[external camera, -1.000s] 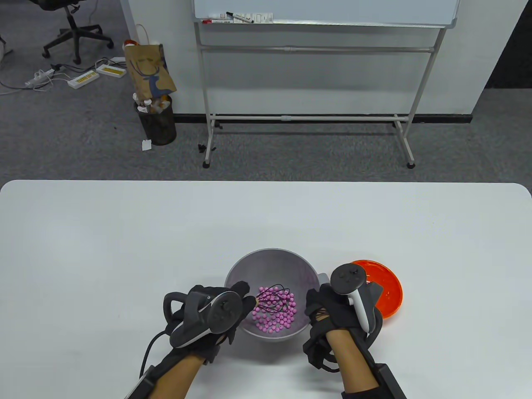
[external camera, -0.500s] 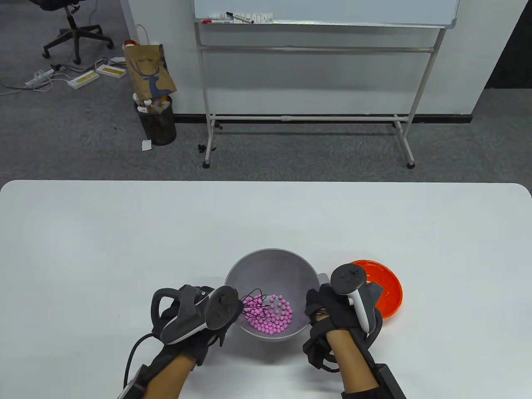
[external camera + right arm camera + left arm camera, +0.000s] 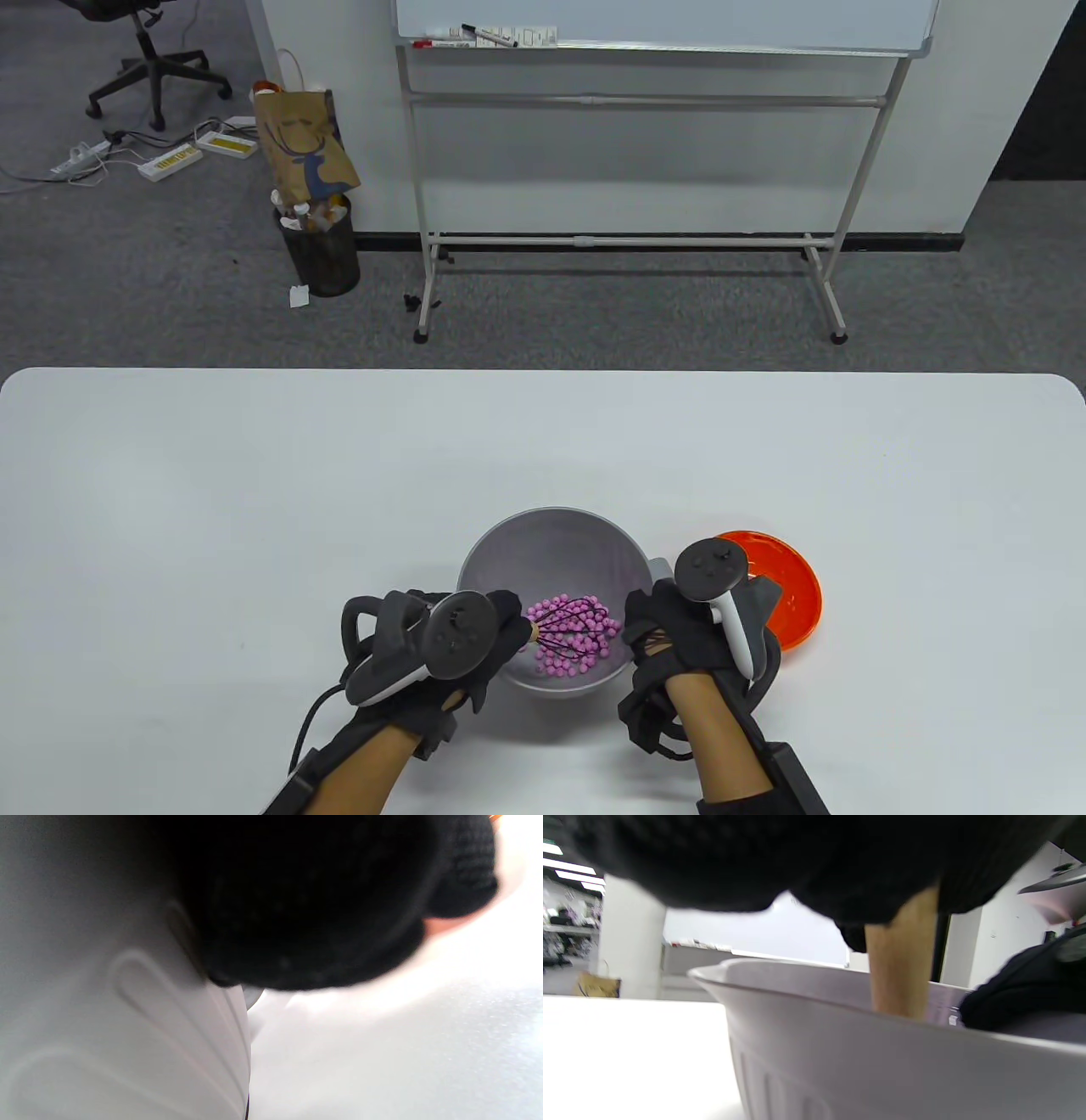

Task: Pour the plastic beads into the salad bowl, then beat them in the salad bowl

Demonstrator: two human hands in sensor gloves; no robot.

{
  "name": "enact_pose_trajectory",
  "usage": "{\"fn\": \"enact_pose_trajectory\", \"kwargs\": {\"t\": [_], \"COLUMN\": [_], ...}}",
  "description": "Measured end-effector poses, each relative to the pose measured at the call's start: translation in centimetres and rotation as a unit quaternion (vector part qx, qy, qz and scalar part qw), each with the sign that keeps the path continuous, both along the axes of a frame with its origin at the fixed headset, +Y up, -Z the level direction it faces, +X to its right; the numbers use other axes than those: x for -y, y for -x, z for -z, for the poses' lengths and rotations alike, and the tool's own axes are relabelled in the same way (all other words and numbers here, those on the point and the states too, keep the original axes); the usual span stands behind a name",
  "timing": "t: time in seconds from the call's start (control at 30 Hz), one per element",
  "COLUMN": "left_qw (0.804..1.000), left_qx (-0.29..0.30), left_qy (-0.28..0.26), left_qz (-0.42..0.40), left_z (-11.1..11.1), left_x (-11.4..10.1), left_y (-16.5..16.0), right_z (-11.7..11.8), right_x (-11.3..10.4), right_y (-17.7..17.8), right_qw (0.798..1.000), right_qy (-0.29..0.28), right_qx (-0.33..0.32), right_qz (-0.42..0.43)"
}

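A grey salad bowl (image 3: pixel 551 543) stands near the table's front edge with pink plastic beads (image 3: pixel 585 649) heaped in its bottom. My left hand (image 3: pixel 488 632) grips the wooden handle (image 3: pixel 901 955) of a whisk (image 3: pixel 570 626); its dark wires sit among the beads. The bowl's outer wall (image 3: pixel 840 1065) fills the left wrist view. My right hand (image 3: pixel 657 624) holds the bowl's right rim by its handle. In the right wrist view the gloved fingers (image 3: pixel 305 899) press against the bowl's ribbed side (image 3: pixel 127 1005).
An orange plate (image 3: pixel 785 590) lies just right of the bowl, partly behind my right hand. Bare white table (image 3: pixel 339 475) spreads to the left and far side. A whiteboard stand (image 3: pixel 628 238) and a waste bin (image 3: pixel 321 246) are on the floor beyond the table.
My left hand swung the whisk from the bowl's middle to its left side and back to the right. The beads shifted with it and now bunch toward the right. The right hand stayed put.
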State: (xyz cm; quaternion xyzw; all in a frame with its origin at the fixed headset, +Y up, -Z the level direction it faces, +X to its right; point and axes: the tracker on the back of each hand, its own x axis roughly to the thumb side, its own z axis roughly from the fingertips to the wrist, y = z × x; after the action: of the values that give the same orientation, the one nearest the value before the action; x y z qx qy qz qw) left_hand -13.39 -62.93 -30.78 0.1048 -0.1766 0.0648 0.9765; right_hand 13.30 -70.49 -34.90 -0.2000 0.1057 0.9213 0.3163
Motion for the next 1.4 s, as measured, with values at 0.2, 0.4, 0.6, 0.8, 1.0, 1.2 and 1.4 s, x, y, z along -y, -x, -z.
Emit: {"fn": "enact_pose_trajectory", "kwargs": {"t": [0.2, 0.4, 0.6, 0.8, 1.0, 1.2, 1.4], "left_qw": [0.999, 0.998, 0.996, 0.993, 0.999, 0.998, 0.998], "left_qx": [-0.025, -0.031, -0.009, 0.053, 0.035, -0.003, -0.018], "left_qy": [-0.022, -0.012, 0.039, 0.100, 0.039, -0.037, -0.018], "left_qz": [0.022, 0.057, 0.083, 0.018, 0.010, 0.046, 0.057], "left_z": [0.4, 0.2, -0.6, -0.7, -0.4, -0.2, 0.2], "left_x": [0.1, -1.1, -2.3, -2.1, -0.5, 0.1, -0.6], "left_y": [0.6, 1.2, 0.6, 0.2, -0.6, -0.5, 0.5], "right_z": [0.0, 0.0, 0.0, 0.0, 0.0, 0.0, 0.0], "right_x": [0.0, 0.0, 0.0, 0.0, 0.0, 0.0, 0.0], "right_y": [0.0, 0.0, 0.0, 0.0, 0.0, 0.0, 0.0], "right_qw": [1.000, 1.000, 1.000, 1.000, 1.000, 1.000, 1.000], "right_qy": [0.000, 0.001, 0.001, 0.001, 0.001, 0.000, 0.000], "right_qx": [0.000, -0.001, 0.000, 0.000, 0.000, 0.000, 0.000], "right_qz": [0.001, 0.001, 0.001, 0.002, 0.002, 0.001, 0.003]}}
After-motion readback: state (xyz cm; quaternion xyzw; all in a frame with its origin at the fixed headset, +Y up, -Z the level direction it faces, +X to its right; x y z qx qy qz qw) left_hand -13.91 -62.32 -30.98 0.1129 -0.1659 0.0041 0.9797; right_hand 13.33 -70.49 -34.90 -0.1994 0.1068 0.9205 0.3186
